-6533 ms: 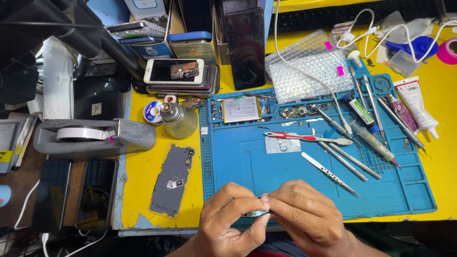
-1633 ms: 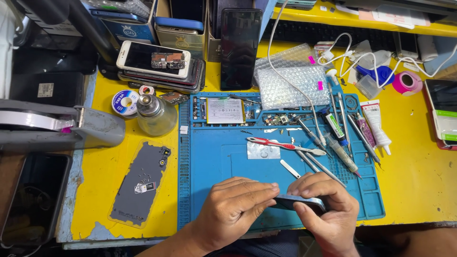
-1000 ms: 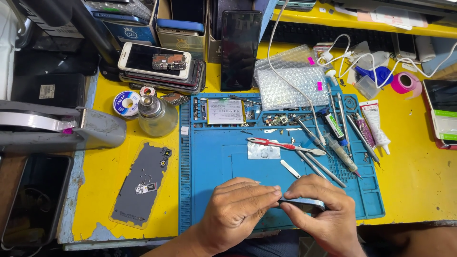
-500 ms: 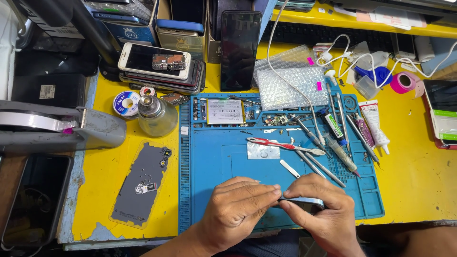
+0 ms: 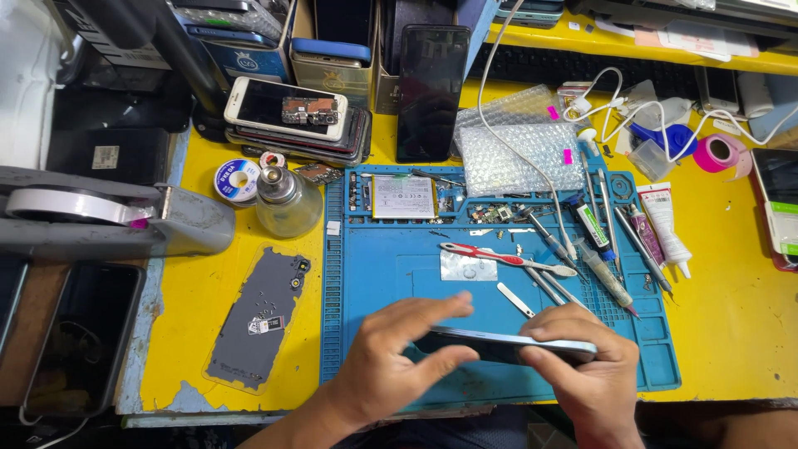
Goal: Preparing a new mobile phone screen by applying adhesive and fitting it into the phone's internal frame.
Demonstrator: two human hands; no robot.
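Note:
My right hand [image 5: 588, 372] grips the right end of a thin dark smartphone [image 5: 499, 342] held edge-on just above the blue repair mat [image 5: 399, 291]. My left hand [image 5: 391, 366] is at the phone's left end, fingers spread over its top edge and thumb beneath it. A grey phone back cover [image 5: 256, 320] lies on the yellow table left of the mat. A red-and-white toothbrush [image 5: 499, 258] and several metal tools lie on the mat beyond the hands.
A stack of phones [image 5: 287, 116], a glass solvent bottle [image 5: 287, 204], a solder wire spool [image 5: 236, 180] and a tape dispenser [image 5: 100, 216] stand at left. Bubble wrap [image 5: 515, 158], white cables, a glue tube [image 5: 669, 229] and pink tape [image 5: 720, 153] lie at right.
Both hands stay at the mat's front edge with the phone. My left fingers have spread and lifted over the phone's top edge; the phone is turned more edge-on.

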